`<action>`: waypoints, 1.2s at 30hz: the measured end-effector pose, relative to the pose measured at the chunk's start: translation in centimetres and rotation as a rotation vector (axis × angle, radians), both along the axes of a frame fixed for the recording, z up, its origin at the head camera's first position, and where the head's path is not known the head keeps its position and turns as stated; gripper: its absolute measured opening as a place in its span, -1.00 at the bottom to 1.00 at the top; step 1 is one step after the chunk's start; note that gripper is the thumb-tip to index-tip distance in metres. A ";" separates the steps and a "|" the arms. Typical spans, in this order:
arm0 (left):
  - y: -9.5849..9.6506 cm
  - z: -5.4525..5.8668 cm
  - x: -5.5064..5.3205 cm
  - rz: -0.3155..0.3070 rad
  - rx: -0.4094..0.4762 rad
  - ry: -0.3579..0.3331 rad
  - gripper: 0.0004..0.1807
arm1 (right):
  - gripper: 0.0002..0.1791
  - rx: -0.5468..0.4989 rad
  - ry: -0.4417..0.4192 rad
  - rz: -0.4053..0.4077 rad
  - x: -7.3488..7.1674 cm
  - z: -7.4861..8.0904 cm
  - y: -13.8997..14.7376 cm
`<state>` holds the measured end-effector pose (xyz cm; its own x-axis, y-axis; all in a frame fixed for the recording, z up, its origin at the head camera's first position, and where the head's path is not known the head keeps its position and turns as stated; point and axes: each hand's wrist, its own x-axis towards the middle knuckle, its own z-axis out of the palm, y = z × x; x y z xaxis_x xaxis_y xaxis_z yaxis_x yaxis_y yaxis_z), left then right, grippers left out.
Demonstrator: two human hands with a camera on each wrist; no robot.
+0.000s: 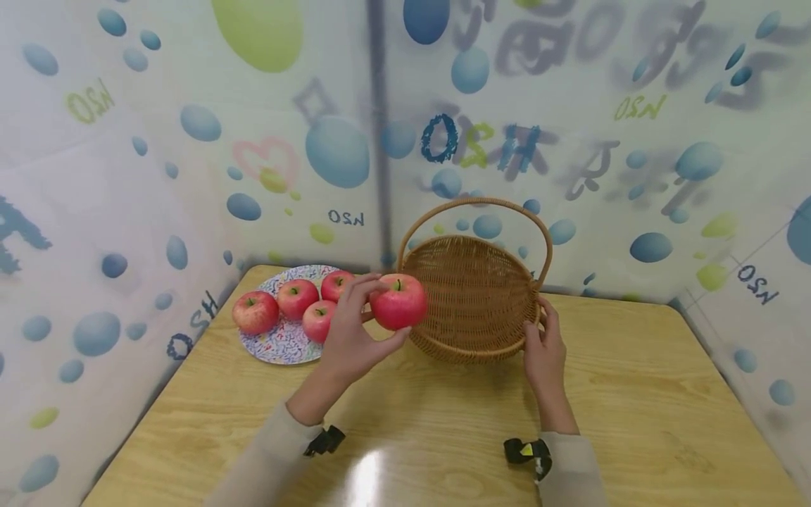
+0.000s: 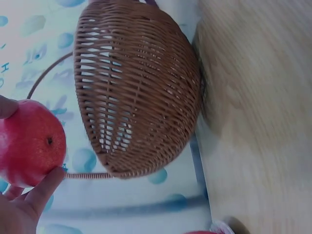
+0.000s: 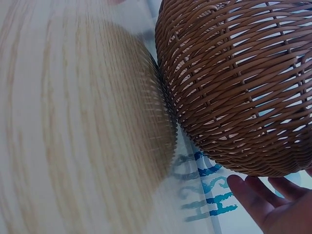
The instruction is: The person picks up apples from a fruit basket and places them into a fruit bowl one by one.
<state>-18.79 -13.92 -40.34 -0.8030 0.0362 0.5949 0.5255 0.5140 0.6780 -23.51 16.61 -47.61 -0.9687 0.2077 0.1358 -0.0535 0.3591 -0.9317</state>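
My left hand (image 1: 352, 339) holds a red apple (image 1: 400, 304) up in the air, fingers and thumb around its sides. The apple is just left of a brown wicker basket (image 1: 472, 296), overlapping its left edge in the head view. In the left wrist view the held apple (image 2: 32, 146) appears apart from the basket wall (image 2: 141, 83). The basket has a tall arched handle (image 1: 475, 201) and tilts its opening towards me; no contents show. At its right rim, my right hand (image 1: 546, 355) grips the basket. Its fingertips (image 3: 236, 183) show against the woven side in the right wrist view.
Several red apples (image 1: 298, 299) lie on a speckled plate (image 1: 279, 354) at the back left of the wooden table (image 1: 443, 443). Patterned fabric walls (image 1: 570, 141) stand close behind the table and along both sides.
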 end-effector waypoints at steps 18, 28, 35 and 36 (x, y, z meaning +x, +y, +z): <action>-7.1 -2.8 3.7 0.295 0.081 0.183 -0.19 | -0.44 0.006 0.015 0.007 0.0 0.0 -0.2; -10.7 -4.3 4.0 0.417 0.078 0.149 -0.22 | -0.44 0.002 0.004 -0.005 -0.1 0.1 -0.1; -12.1 -5.2 3.7 0.469 0.096 0.063 -0.20 | -0.44 0.007 0.003 -0.005 0.1 0.1 0.0; -12.2 -5.3 3.7 0.472 0.107 0.046 -0.20 | -0.44 0.008 0.004 -0.005 0.1 0.1 0.0</action>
